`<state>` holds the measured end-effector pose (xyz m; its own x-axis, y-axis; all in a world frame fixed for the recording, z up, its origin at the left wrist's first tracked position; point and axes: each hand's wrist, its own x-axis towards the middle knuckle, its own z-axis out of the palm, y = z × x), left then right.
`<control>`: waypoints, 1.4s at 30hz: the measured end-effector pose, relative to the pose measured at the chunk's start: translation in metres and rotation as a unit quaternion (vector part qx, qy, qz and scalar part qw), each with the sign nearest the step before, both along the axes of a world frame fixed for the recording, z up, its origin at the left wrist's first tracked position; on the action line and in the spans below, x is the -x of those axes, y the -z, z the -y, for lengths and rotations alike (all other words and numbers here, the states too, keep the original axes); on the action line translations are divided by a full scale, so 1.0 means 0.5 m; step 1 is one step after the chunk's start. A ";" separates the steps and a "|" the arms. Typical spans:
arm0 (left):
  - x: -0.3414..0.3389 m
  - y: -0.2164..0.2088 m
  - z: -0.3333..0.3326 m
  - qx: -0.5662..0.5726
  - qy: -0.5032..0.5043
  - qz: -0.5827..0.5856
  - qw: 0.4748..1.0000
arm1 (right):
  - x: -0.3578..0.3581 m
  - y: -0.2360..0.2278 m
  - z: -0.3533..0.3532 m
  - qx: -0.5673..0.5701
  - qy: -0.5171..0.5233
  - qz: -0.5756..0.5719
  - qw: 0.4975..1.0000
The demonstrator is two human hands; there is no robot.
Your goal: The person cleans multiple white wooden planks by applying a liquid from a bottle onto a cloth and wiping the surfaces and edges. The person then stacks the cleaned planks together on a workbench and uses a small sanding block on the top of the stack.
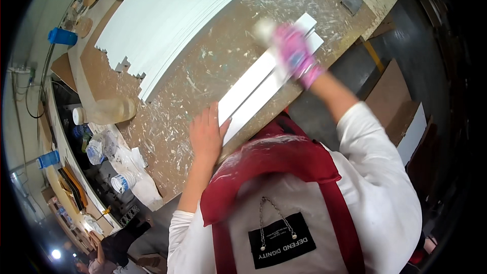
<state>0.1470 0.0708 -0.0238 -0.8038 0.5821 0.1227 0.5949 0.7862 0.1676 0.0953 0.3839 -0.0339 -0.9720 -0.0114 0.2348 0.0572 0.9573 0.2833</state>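
Observation:
Two white strips (pixel 255 82) lie side by side near the table's front edge, with a narrow dark gap between them. My bare left hand (pixel 207 129) rests at their near-left end, fingers stretched out and thumb against the strip ends. A pink patterned glove covers my right hand (pixel 295 53), which is over the strips' far-right part. In it is a whitish wad (pixel 265 31), perhaps a rag or sponge; motion smears it too much to be sure. The gloved fingers are blurred but look closed round the wad.
A broad stack of white strips (pixel 167 20) covers the far left of the scuffed brown worktable (pixel 203 78). A cloudy plastic jug (pixel 109 111), a white cup (pixel 123 182) and crumpled plastic (pixel 101 147) stand at the left edge. A grey scrap (pixel 351 2) lies far right. Another person (pixel 99 259) is at lower left.

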 end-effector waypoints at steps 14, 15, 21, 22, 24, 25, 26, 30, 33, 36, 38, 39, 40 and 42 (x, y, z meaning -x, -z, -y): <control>0.120 -0.088 0.250 -0.441 -0.284 -0.029 0.851 | -0.122 -0.139 -0.132 0.950 0.093 -0.073 0.289; 0.143 -0.097 0.303 -0.459 -0.326 -0.059 0.824 | -0.121 -0.150 -0.053 0.975 0.036 0.000 0.221; 0.325 -0.068 0.476 -0.369 -0.277 0.051 0.886 | -0.074 -0.107 0.223 0.982 -0.038 0.178 0.057; 0.338 -0.067 0.450 -0.417 -0.275 0.077 0.863 | -0.069 -0.097 0.238 0.978 0.011 0.202 -0.042; 0.363 -0.054 0.436 -0.401 -0.293 0.052 0.867 | -0.068 -0.107 0.258 0.979 -0.017 0.195 -0.061; 0.370 -0.040 0.438 -0.424 -0.317 0.065 0.846 | -0.065 -0.103 0.265 0.980 -0.011 0.187 -0.069; 0.377 -0.037 0.422 -0.444 -0.296 0.056 0.844 | -0.065 -0.085 0.262 0.979 -0.029 0.186 -0.078; 0.302 -0.113 0.311 -0.352 -0.212 -0.040 0.911 | -0.069 -0.099 0.280 0.979 -0.044 0.192 -0.055; 0.240 -0.150 0.236 -0.308 -0.082 -0.067 0.945 | -0.073 -0.095 0.268 0.984 -0.037 0.167 0.055; 0.203 -0.190 0.183 -0.183 -0.017 -0.075 0.980 | -0.079 -0.097 0.252 0.972 -0.074 0.147 0.168; 0.183 -0.203 0.155 -0.068 0.051 -0.143 0.986 | -0.076 -0.135 0.272 0.970 -0.053 0.154 0.181; 0.178 -0.208 0.149 -0.066 0.048 -0.143 0.986 | -0.077 -0.156 0.282 0.968 -0.034 0.160 0.192; 0.176 -0.212 0.143 -0.031 0.062 -0.156 0.985 | -0.080 -0.166 0.287 0.971 -0.018 0.170 0.170; 0.177 -0.223 0.139 0.006 0.073 -0.168 0.983 | -0.087 -0.168 0.290 0.975 -0.015 0.177 0.136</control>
